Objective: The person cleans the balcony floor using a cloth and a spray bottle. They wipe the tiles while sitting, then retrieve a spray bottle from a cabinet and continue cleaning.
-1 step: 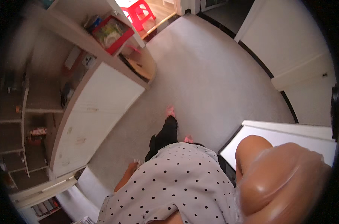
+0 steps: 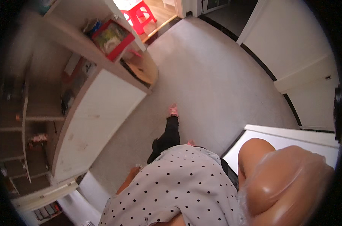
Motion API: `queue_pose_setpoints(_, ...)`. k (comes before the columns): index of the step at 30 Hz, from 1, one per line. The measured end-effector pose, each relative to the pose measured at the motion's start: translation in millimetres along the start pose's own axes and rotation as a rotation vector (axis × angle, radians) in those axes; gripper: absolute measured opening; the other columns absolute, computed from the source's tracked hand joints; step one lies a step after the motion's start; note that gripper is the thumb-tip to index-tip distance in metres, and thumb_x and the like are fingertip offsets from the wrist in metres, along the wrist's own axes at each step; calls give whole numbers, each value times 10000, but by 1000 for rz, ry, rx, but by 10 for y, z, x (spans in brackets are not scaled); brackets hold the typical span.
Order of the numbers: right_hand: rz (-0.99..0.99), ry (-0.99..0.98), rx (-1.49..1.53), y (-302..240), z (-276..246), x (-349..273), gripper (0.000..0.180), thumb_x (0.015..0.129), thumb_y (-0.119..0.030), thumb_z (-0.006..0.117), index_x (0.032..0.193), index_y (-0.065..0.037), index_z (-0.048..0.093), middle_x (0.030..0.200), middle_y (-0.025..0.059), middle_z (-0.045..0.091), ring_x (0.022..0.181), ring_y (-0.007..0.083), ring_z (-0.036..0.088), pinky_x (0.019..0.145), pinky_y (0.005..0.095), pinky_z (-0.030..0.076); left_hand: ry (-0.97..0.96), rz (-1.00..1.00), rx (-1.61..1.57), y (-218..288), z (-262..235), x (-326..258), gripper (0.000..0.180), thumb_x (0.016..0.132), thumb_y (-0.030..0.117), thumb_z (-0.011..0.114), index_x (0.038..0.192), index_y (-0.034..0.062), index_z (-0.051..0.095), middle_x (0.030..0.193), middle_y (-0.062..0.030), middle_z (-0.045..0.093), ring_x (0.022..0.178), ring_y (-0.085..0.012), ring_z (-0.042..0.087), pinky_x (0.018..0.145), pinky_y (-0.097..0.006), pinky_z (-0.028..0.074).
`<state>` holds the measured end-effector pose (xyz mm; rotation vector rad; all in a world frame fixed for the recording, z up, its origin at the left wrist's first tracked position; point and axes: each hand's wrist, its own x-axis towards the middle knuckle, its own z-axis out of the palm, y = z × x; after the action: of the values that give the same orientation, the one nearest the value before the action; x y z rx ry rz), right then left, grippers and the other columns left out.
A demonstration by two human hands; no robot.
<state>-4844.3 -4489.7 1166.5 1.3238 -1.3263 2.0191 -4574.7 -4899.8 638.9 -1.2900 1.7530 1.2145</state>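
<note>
My right hand (image 2: pixel 291 180) is raised close at the lower right, wrapped in a clear, shiny plastic glove (image 2: pixel 318 158). Bare skin shows at the glove's edge. Its fingertips fall out of sight, so I cannot tell what it touches. My left arm hangs low beside my white, black-dotted top (image 2: pixel 178 184). Just past the wrist, a small whitish, see-through bit shows at my left hand (image 2: pixel 138 167), whose fingers are hidden. Below me, my left leg in black trousers (image 2: pixel 169 135) is forward, with a pink shoe (image 2: pixel 173 110) on the grey floor (image 2: pixel 201 75).
A white cabinet with shelves (image 2: pixel 99 116) stands on the left, holding a red tray (image 2: pixel 112 39). A red stool (image 2: pixel 139 17) is beyond a doorway at the top. To the right are white panels (image 2: pixel 291 45) and a white-topped unit (image 2: pixel 291 137) near my right arm.
The view has shifted very slightly, and the forward pink shoe looks sharper. Both arms hold nearly the same pose.
</note>
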Motion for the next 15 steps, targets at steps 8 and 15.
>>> queue_pose_setpoints(8, 70, 113, -248, 1407, -765, 1177, 392, 691, -116, 665, 576, -93, 291, 472, -15, 289, 402, 94, 238, 389, 259, 155, -45, 184, 260, 2915, -64, 1185, 328, 801, 218, 555, 1037, -2, 612, 874, -100, 628, 792, -209, 588, 713, -345, 466)
queue_pose_setpoints(15, 138, 242, -452, 2273, -1774, 1843, 413, 686, -105, 661, 541, -83, 275, 469, -8, 289, 405, 98, 240, 392, 265, 162, -131, 503, 112, 6404, 410, 1842, 275, 773, 178, 551, 980, 8, 612, 856, -77, 623, 732, -169, 577, 664, -329, 473)
